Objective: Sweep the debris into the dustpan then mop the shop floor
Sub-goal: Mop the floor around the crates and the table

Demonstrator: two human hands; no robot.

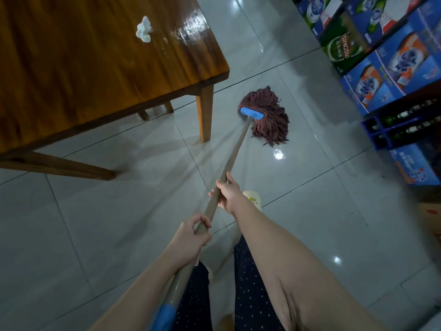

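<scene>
Fingers (202,220) of left hand (192,235) curl round the mop handle (235,151) at lower centre; right hand (230,194) grips it just further up the shaft. Maroon string mop head (267,115) with blue clamp (250,113) lies on glossy tiled floor (95,223) at frame centre, near a leg of the wooden table (95,63); crumpled tissue (144,29) on tabletop upper left; beer cartons (381,56) stacked upper right.

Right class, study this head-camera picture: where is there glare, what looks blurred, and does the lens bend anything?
Head view: glare spots on the glossy floor tiles and a sheen on the table corner; the mop handle's blue end at the bottom is blurred; the wide lens leans the stacked boxes at right.
</scene>
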